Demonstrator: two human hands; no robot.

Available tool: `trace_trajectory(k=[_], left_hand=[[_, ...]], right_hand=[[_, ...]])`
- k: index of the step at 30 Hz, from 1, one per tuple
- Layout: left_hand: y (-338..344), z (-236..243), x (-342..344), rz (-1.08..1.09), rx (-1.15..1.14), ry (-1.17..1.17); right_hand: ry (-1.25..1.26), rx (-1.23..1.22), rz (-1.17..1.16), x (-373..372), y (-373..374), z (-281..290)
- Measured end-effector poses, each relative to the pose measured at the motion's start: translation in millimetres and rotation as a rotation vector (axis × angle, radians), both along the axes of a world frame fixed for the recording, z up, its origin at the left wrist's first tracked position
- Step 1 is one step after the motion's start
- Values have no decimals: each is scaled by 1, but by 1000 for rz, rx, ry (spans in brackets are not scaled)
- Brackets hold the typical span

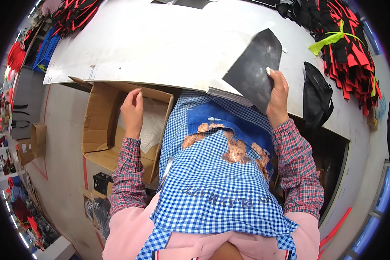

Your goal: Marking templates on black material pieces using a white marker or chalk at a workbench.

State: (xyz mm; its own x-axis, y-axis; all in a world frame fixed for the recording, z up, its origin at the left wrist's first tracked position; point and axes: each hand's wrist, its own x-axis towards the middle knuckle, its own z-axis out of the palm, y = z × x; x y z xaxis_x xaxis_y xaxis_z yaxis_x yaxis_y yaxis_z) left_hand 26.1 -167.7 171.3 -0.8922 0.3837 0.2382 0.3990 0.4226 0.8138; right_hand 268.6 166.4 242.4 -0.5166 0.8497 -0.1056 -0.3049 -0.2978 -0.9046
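My right hand (pixel 278 96) grips a flat black cut piece (pixel 252 67) with a rounded top, tilted above the near edge of the white worktable (pixel 160 43). Under the piece a thin stack of pale sheets (pixel 223 92) lies at the table edge. My left hand (pixel 132 110) reaches down over an open cardboard box (pixel 100 130) on the floor to my left, fingers loosely curled, with nothing visible in it. Inside the box lies white plastic wrap (pixel 153 123). I wear a blue checked apron (pixel 212 182).
A pile of black and red cut pieces tied with yellow-green tape (pixel 349 52) sits at the table's right. A black pouch (pixel 317 97) lies near my right hand. More black-red pieces (pixel 76 15) and a blue crate (pixel 45 50) are at far left. Small boxes (pixel 32 145) stand on the floor.
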Motion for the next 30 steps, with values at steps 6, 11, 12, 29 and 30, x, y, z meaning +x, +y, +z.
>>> trace_trajectory(k=[6,11,12,29,30], left_hand=[[102,61,61,-431,243,94],[143,66,98,-558,239,-179],[147,63,99,-564,239,-178],[187,74,64,-602,-113,-495],[186,75,64,-597,-126,-527]], right_hand=[[-76,103,47,-18,18,-21],[-11,-16,105,-21,6,-14],[-10,-16,99,-21,5,-13],[3,-57,97,-15,6,-11],[3,-57,96,-14,6,-11]])
